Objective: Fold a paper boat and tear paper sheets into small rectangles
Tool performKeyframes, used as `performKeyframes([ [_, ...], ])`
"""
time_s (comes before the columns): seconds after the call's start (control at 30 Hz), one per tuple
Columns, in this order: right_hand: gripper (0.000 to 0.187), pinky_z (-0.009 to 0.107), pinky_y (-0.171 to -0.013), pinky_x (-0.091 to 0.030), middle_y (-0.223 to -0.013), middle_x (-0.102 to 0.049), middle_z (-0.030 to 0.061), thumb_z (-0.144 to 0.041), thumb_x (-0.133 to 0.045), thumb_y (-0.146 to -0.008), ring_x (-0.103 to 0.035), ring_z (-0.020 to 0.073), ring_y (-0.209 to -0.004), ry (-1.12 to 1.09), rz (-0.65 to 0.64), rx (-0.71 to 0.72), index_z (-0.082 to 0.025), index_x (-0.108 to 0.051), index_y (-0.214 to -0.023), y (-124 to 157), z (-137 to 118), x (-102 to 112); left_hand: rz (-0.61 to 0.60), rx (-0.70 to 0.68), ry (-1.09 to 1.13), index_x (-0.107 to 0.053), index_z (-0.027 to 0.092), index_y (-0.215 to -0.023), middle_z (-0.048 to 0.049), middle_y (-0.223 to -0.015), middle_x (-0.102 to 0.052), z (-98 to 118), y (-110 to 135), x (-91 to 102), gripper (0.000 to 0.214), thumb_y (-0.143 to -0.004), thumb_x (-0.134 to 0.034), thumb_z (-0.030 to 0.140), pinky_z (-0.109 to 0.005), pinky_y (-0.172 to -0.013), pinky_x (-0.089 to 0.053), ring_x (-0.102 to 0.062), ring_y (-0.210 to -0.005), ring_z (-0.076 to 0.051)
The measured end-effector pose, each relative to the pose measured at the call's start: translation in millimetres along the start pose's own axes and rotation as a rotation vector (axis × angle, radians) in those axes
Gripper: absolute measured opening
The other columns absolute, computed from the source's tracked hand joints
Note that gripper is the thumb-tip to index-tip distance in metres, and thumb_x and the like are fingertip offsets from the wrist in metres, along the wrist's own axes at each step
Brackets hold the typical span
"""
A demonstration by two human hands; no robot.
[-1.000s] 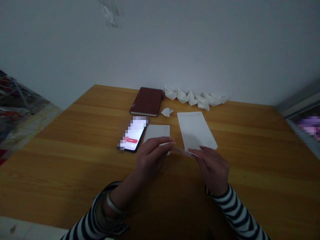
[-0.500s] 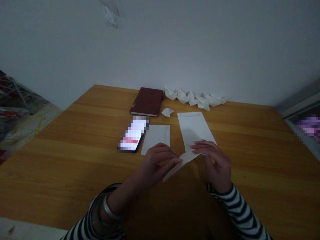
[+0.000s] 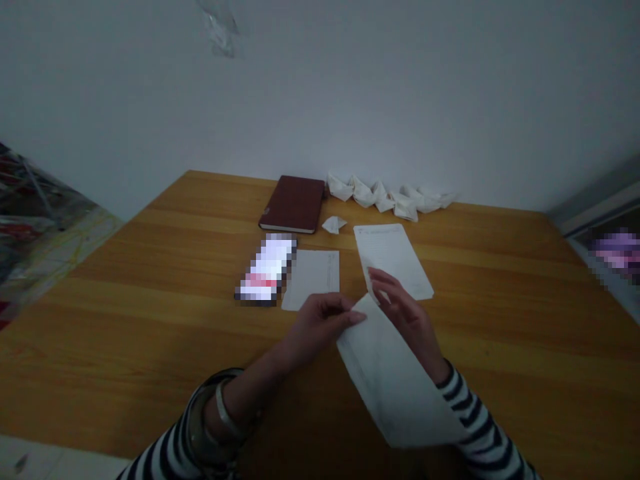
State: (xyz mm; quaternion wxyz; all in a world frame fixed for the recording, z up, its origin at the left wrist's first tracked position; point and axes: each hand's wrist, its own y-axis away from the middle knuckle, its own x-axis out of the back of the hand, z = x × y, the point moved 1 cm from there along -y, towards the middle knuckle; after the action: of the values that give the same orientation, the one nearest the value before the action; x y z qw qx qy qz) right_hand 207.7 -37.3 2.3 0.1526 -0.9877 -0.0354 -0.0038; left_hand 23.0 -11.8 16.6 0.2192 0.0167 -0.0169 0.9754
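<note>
A sheet of paper [image 3: 400, 387] is pinched at its upper left corner by my left hand [image 3: 323, 327], thumb on top. It hangs tilted above the table's near side, its wide end toward me. My right hand [image 3: 407, 317] is behind the sheet's upper right edge, fingers apart and extended; whether it touches the paper is unclear. Just beyond it lies a lined paper sheet [image 3: 390, 250], flat on the wood. Another, smaller sheet [image 3: 313, 277] lies past my left hand, next to a phone [image 3: 267, 270] with a lit, blurred screen.
On the wooden table [image 3: 165, 267], a dark red notebook [image 3: 294, 203] lies near the wall. Several folded white paper shapes [image 3: 385, 197] stand in a row to its right. One small folded paper piece [image 3: 333, 225] sits in front of them.
The held sheet has turned from nearly edge-on to showing its broad face, its wide end swinging down and toward me. My right hand has shifted left and its fingers have loosened.
</note>
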Motion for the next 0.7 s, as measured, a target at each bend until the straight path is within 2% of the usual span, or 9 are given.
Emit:
performKeyframes([
  [0.03,0.032,0.049,-0.109,-0.040,-0.141,-0.054,0.0100,-0.045,-0.051,-0.094,-0.049,0.0248,-0.132,0.000,0.012,-0.031,-0.027,-0.065,-0.118,-2,-2,7,0.105,-0.062,-0.093,-0.063,0.015,-0.065,0.0009,-0.061,-0.062,3,-1,4.6,0.026,-0.082,-0.069,0.034,-0.022,-0.053,-0.042,-0.055,-0.056,-0.011],
  [0.1,0.030,0.043,-0.102,-0.048,-0.126,-0.066,0.0095,-0.042,-0.052,-0.094,-0.061,0.0238,-0.119,0.040,0.023,-0.094,-0.025,-0.071,-0.110,-3,-8,18,0.289,-0.216,-0.292,-0.066,0.016,-0.067,0.0009,-0.063,-0.065,7,-1,12.4,0.020,-0.081,-0.071,0.029,-0.022,-0.056,-0.044,-0.058,-0.059,-0.012],
  [0.2,0.015,0.034,-0.081,-0.058,-0.095,-0.078,0.0052,-0.036,-0.068,-0.085,-0.073,0.0213,-0.089,0.195,0.065,-0.145,-0.025,-0.076,-0.091,-1,-14,24,0.416,-0.449,-0.487,-0.069,0.018,-0.075,-0.0001,-0.068,-0.069,7,1,15.7,0.009,-0.081,-0.072,0.023,-0.024,-0.059,-0.048,-0.062,-0.064,-0.013],
  [0.27,0.010,0.033,-0.075,-0.059,-0.087,-0.078,0.0040,-0.032,-0.073,-0.080,-0.074,0.0211,-0.081,0.325,0.159,-0.108,-0.025,-0.077,-0.086,2,-17,20,0.411,-0.578,-0.547,-0.069,0.018,-0.079,-0.0013,-0.072,-0.071,6,3,12.2,0.004,-0.083,-0.071,0.020,-0.026,-0.064,-0.051,-0.065,-0.069,-0.015],
  [0.37,0.006,0.038,-0.082,-0.058,-0.085,-0.078,0.0029,-0.026,-0.071,-0.082,-0.074,0.0208,-0.081,0.519,0.282,0.067,-0.025,-0.076,-0.085,7,-23,14,0.330,-0.655,-0.601,-0.068,0.019,-0.084,-0.0023,-0.077,-0.073,2,6,4.3,0.004,-0.085,-0.067,0.015,-0.030,-0.071,-0.053,-0.066,-0.072,-0.015],
  [0.47,0.012,0.044,-0.099,-0.050,-0.087,-0.078,-0.0003,-0.018,-0.067,-0.085,-0.073,0.0168,-0.076,0.678,0.179,0.276,-0.026,-0.074,-0.090,7,-29,12,0.300,-0.649,-0.660,-0.067,0.020,-0.098,-0.0041,-0.084,-0.074,0,8,0.7,0.014,-0.085,-0.066,0.014,-0.032,-0.073,-0.054,-0.066,-0.076,-0.016],
  [0.57,0.022,0.046,-0.108,-0.042,-0.088,-0.078,-0.0028,-0.009,-0.060,-0.087,-0.072,0.0131,-0.074,0.772,0.019,0.374,-0.026,-0.072,-0.094,5,-32,12,0.281,-0.701,-0.669,-0.066,0.021,-0.107,-0.0040,-0.087,-0.073,-2,10,1.9,0.023,-0.085,-0.065,0.011,-0.032,-0.075,-0.054,-0.067,-0.078,-0.016],
  [0.63,0.026,0.047,-0.111,-0.038,-0.091,-0.078,-0.0030,-0.005,-0.057,-0.088,-0.072,0.0131,-0.079,0.818,-0.004,0.414,-0.025,-0.071,-0.096,6,-32,11,0.272,-0.775,-0.679,-0.066,0.020,-0.103,-0.0029,-0.086,-0.074,-3,12,3.5,0.021,-0.086,-0.063,0.008,-0.032,-0.076,-0.053,-0.067,-0.076,-0.014],
  [0.7,0.025,0.047,-0.113,-0.035,-0.093,-0.078,-0.0024,-0.005,-0.057,-0.088,-0.072,0.0138,-0.083,0.881,0.026,0.450,-0.024,-0.070,-0.099,7,-32,9,0.264,-0.820,-0.724,-0.066,0.020,-0.103,-0.0032,-0.088,-0.074,-5,13,4.7,0.022,-0.087,-0.061,0.006,-0.032,-0.081,-0.054,-0.068,-0.077,-0.014],
])
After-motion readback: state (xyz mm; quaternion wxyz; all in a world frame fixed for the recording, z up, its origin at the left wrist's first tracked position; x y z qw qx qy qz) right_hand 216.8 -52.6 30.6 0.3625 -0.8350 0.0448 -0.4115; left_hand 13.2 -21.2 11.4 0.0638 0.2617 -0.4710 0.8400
